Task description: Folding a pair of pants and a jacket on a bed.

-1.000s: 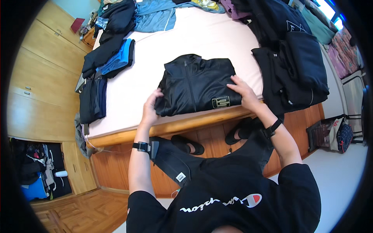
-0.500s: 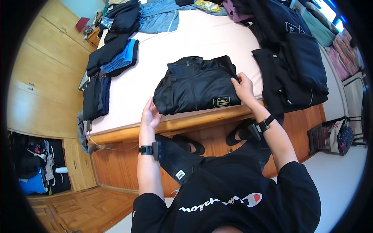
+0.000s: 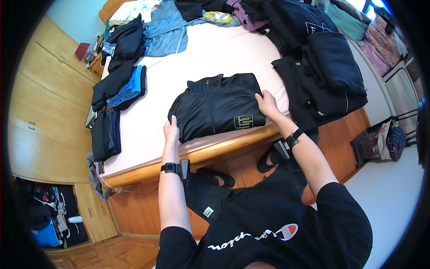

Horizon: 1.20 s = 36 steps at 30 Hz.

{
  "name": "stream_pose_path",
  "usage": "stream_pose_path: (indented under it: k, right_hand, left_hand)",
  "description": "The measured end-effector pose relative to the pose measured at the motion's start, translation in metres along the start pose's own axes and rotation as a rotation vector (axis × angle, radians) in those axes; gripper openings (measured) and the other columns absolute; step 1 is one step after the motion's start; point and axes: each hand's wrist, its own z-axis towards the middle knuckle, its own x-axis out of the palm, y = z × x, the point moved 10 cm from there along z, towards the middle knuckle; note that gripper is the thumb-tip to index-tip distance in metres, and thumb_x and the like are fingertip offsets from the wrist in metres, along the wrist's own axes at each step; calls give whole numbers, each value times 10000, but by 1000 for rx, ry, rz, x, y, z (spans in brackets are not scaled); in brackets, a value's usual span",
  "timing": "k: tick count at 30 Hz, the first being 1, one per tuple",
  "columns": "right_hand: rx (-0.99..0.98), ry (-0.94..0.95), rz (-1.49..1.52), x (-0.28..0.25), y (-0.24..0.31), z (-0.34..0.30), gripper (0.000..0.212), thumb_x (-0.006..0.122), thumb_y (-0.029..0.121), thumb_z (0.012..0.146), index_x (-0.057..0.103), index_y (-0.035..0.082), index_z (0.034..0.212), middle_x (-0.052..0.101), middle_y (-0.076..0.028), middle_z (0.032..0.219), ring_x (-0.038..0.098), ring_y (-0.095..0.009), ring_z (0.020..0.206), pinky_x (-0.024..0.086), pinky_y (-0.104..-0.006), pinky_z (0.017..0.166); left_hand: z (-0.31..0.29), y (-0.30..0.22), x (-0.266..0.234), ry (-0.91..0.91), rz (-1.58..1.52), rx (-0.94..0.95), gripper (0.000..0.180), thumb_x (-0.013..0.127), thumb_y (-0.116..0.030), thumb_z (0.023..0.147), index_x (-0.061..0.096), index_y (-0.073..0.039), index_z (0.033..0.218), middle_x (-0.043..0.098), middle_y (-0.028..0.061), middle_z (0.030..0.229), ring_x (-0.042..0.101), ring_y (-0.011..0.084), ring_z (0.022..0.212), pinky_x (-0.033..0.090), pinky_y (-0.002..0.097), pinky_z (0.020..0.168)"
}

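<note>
A folded black zip-up jacket (image 3: 219, 105) lies near the front edge of the bed, its collar pointing away from me and a yellow-outlined emblem at its lower right. My left hand (image 3: 171, 131) holds its left lower edge, thumb on top and the fingers mostly hidden beneath. At the opposite side, my right hand (image 3: 268, 105) grips the right edge, also with the thumb on top and the other fingers out of sight under the cloth.
Folded dark trousers (image 3: 105, 136) and blue clothing (image 3: 129, 89) line the bed's left side. Black garments (image 3: 333, 78) are stacked at right. Blue-grey clothing (image 3: 165, 33) lies at the far end. The wooden bed rail (image 3: 210, 152) runs before my legs; an open cabinet (image 3: 56, 210) stands lower left.
My left hand has closed on the jacket's left edge, where its fingers were looser before. The right hand keeps its hold. The whole view has turned slightly, shifting the bed in the picture.
</note>
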Motion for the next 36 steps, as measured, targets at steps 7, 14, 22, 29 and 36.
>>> stream_pose_path:
  k: [7, 14, 22, 29, 36]
  right_hand:
    - [144, 183, 239, 7, 5, -4, 625, 707, 474, 816, 675, -113, 1027, 714, -210, 948, 702, -272, 869, 555, -378, 776]
    - [472, 456, 957, 39, 21, -29, 663, 759, 217, 834, 457, -78, 1346, 621, -192, 1217, 645, -238, 1045, 541, -356, 906]
    - [43, 242, 608, -32, 71, -27, 599, 754, 63, 727, 525, -48, 1270, 638, -182, 1176, 629, -281, 1039, 514, -360, 916]
    - [-288, 54, 333, -277, 106, 27, 504, 815, 172, 730, 608, -56, 1129, 673, -111, 1035, 627, -188, 963, 522, -338, 860]
    - [-90, -197, 308, -498, 32, 90, 529, 765, 116, 792, 556, -23, 1258, 676, -129, 1075, 680, -210, 886, 554, -320, 801]
  left_hand:
    - [26, 8, -33, 35, 101, -27, 711, 713, -520, 859, 574, 101, 1176, 661, 187, 1086, 622, 227, 981, 497, 350, 890]
    - [21, -6, 35, 437, -96, -331, 628, 685, -405, 907, 566, 138, 1199, 671, 204, 1140, 679, 294, 1021, 547, 378, 891]
    - [-46, -42, 81, 604, -417, -514, 527, 644, -269, 906, 513, 35, 1316, 634, 214, 1236, 666, 338, 1051, 541, 461, 950]
    - [-118, -223, 201, 844, -573, -266, 457, 535, -232, 987, 495, 47, 1347, 601, 215, 1294, 621, 328, 1157, 490, 454, 1026]
    - [-174, -344, 431, 1130, -669, -20, 373, 608, -227, 968, 576, 4, 1258, 665, 137, 1212, 654, 260, 1088, 507, 411, 986]
